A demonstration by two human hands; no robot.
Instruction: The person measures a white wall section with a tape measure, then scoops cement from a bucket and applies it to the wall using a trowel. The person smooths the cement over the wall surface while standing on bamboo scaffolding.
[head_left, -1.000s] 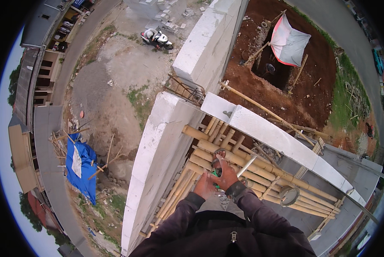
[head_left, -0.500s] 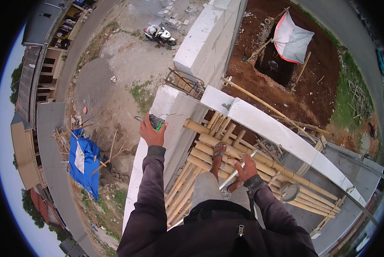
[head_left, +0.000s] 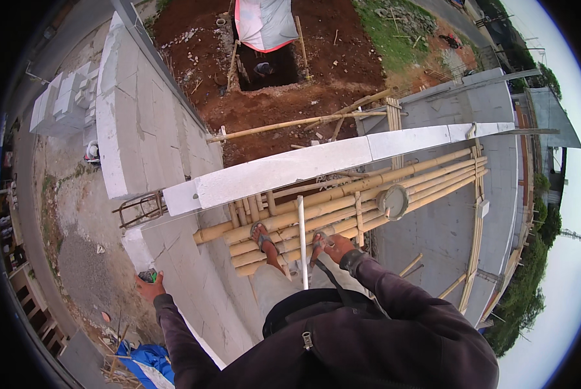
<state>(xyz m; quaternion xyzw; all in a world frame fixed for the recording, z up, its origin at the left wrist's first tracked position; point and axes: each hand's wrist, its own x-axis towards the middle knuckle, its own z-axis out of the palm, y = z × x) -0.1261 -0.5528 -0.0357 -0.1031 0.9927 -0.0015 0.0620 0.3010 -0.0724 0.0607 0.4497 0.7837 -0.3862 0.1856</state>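
Note:
My left hand (head_left: 150, 289) is at the top of the pale block wall (head_left: 193, 259). Its thumb and fingers close around a small grey-and-green object (head_left: 149, 275) whose kind I cannot make out. My right hand (head_left: 339, 247) hangs over my right leg, near the sandalled foot, fingers loosely bent with nothing visible in them. A white pipe (head_left: 302, 240) rises between my feet, apart from that hand. Both feet stand on a bamboo-pole scaffold (head_left: 361, 198). On the poles to the right sits a round bucket (head_left: 393, 202) with grey material inside.
A white-topped block wall (head_left: 290, 163) crosses ahead of the scaffold. A steel rebar cage (head_left: 141, 211) juts out at the wall corner. Beyond lies a dug pit (head_left: 274, 71) with a person in it, under a pale sheet (head_left: 267, 26). A blue tarp (head_left: 144, 363) lies below left.
My view has swung to the right, so the scene shifts left and turns. The left hand still holds the grey-and-green object. My right hand has lowered away from the pipe toward my right leg.

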